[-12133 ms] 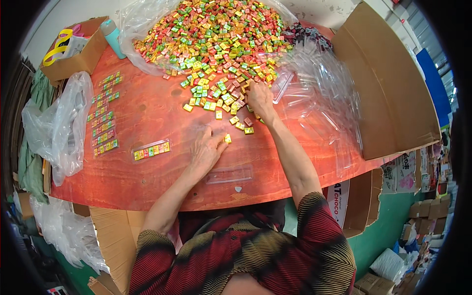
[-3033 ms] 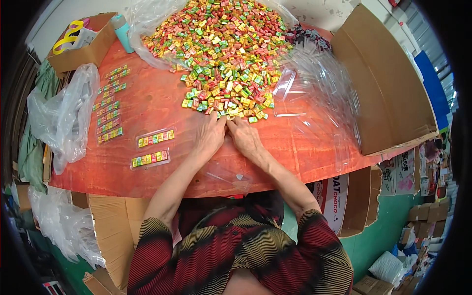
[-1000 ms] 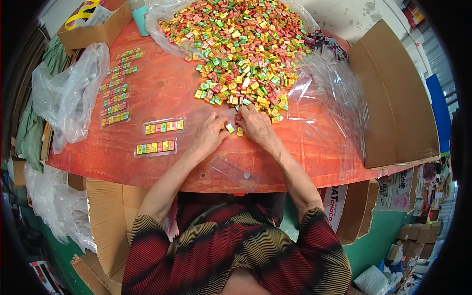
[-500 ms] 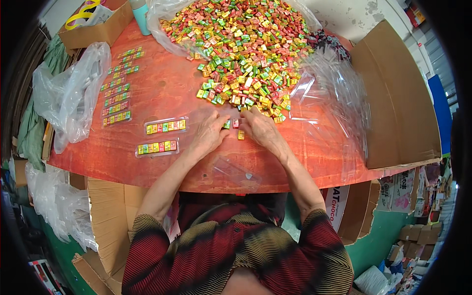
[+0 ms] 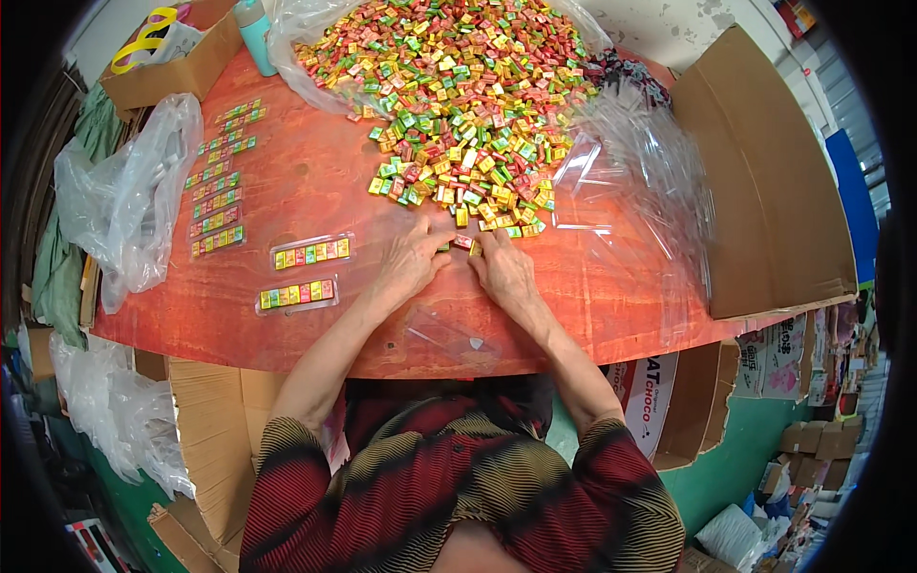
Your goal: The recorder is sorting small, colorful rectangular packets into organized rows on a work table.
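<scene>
Between my two hands a short row of small wrapped candies [image 5: 462,243], one of them red, lies at the near edge of the big candy pile [image 5: 468,105]. My left hand [image 5: 413,262] presses its curled fingers to the left end of this row, beside a green piece. At the right end, my right hand [image 5: 506,275] pinches a yellow candy [image 5: 475,249] against the red one. Fingers partly cover the row. Left of my left hand lie two clear trays, an upper tray [image 5: 312,253] and a lower tray [image 5: 297,294], each filled with a line of candies.
More filled trays [image 5: 218,218] line the table's left side beside a clear plastic bag [image 5: 134,201]. Empty clear trays [image 5: 650,181] heap up on the right, before a cardboard box [image 5: 764,181]. One clear tray [image 5: 445,334] lies near the front edge. A teal bottle [image 5: 254,36] stands at back left.
My right hand has come down nearer to me and closed on the row. The loose yellow candy below the row is no longer apart from it. The whole view has shifted slightly.
</scene>
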A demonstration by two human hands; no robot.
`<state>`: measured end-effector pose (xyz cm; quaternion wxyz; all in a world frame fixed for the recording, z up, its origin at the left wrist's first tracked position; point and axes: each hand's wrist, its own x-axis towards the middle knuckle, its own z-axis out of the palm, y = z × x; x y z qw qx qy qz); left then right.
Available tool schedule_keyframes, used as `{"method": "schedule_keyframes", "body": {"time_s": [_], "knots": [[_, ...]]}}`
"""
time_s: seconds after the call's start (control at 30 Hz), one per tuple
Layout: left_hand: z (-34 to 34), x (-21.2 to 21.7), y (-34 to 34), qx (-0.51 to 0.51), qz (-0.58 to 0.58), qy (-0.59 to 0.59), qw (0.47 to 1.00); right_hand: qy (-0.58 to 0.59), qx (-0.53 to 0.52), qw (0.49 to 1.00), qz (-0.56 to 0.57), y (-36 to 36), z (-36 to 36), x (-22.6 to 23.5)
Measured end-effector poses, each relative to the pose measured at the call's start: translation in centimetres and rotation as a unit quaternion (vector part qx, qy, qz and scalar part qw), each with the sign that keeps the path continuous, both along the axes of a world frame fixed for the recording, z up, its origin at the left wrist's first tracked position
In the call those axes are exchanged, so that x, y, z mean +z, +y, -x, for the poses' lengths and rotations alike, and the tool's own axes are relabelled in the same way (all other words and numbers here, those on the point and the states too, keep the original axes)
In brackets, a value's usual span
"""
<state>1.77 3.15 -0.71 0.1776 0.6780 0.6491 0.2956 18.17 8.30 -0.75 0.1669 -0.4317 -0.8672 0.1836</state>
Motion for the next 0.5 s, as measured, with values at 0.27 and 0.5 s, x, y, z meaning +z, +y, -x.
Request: {"method": "schedule_keyframes", "body": {"time_s": [0.27, 0.5], "knots": [[2.4, -0.2, 0.0, -0.008, -0.03, -0.011, 0.999, 0.013, 0.013, 1.0, 0.001, 1.1, -0.4, -0.2], [2.2, 1.6, -0.3, 0.062, 0.051, 0.048, 0.996, -0.044, -0.008, 0.998, -0.036, 0.8, -0.1, 1.2]]}}
